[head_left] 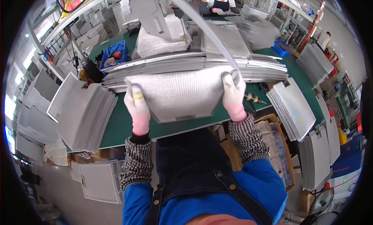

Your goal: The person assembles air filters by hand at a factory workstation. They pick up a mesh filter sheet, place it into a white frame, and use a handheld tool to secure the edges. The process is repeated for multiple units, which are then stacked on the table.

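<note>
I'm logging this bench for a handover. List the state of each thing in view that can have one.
Silver ribbed panel: held at both ends
Left hand: gloved, gripping the panel's left end
Right hand: gloved, gripping its right end
Left panel stack: stacked together
Right panel stack: stacked together
Left blue bin: open, items inside
</note>
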### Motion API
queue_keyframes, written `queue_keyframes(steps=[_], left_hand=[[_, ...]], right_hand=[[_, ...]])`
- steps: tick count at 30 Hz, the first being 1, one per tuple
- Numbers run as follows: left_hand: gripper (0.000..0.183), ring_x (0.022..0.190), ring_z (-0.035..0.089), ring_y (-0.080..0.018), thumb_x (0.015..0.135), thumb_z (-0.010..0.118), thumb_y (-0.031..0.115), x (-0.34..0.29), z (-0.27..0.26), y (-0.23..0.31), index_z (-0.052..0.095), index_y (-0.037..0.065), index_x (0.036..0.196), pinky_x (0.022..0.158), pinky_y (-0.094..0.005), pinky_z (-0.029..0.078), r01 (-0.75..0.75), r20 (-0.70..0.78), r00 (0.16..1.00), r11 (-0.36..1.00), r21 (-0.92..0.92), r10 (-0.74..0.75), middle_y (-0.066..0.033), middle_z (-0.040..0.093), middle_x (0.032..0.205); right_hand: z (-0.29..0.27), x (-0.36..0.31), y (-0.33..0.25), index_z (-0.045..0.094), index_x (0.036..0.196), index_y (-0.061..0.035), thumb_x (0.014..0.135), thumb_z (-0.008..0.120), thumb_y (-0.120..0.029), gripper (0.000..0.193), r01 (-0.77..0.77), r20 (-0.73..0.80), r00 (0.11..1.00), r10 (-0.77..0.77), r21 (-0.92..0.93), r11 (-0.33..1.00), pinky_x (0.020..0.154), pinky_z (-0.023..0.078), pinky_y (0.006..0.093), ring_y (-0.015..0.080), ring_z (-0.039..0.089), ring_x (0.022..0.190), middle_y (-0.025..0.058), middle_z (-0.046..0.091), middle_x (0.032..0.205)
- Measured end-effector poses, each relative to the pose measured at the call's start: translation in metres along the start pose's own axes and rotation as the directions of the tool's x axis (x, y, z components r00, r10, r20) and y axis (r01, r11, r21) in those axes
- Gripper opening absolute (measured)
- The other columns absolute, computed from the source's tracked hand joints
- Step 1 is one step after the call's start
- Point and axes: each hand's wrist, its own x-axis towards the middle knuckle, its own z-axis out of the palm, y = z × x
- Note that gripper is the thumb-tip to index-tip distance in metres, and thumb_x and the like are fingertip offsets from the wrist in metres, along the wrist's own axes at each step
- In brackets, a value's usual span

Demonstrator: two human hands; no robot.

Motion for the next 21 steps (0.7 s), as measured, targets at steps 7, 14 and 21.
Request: queue_keyframes(steps=[7,14,21], left_hand=[[0.049,0.069,0.034,-0.0078,0.109,0.046,0.04,-0.01,-0.003,0.017,0.056,-0.005,0.094,0.06,-0.0265,0.032,0.087,-0.054,0.995,0.993,0.075,-0.083,0.0016,0.042,0.072],[0.048,0.102,0.048,-0.0128,0.106,0.054,0.036,-0.099,-0.045,-0.01,0.057,-0.009,0.124,0.092,-0.0277,0.041,0.581,0.121,0.807,0.814,0.007,-0.578,-0.0057,0.057,0.109],[0.058,0.114,0.063,-0.0269,0.092,0.075,0.033,0.013,-0.078,0.122,0.056,-0.002,0.135,0.102,-0.0408,0.048,-0.388,0.133,0.922,0.862,0.328,0.364,-0.0196,0.06,0.136]], right_hand=[[0.011,0.016,-0.016,0.06,0.121,0.0022,0.101,0.061,-0.015,0.026,-0.174,0.09,0.979,0.182,-0.095,0.98,0.068,0.036,0.0192,0.0013,0.038,0.078,-0.01,0.047,0.088],[0.002,-0.008,-0.004,0.062,0.105,-0.0012,0.095,0.067,-0.02,0.021,-0.452,0.204,0.776,0.597,-0.479,0.752,0.065,0.038,0.0203,0.0031,0.045,0.074,-0.0054,0.052,0.083],[0.001,-0.017,0.02,0.064,0.114,0.0006,0.095,0.065,-0.018,0.027,-0.459,0.247,0.755,0.607,-0.462,0.759,0.071,0.044,0.0221,0.0069,0.05,0.075,-0.0002,0.059,0.085]])
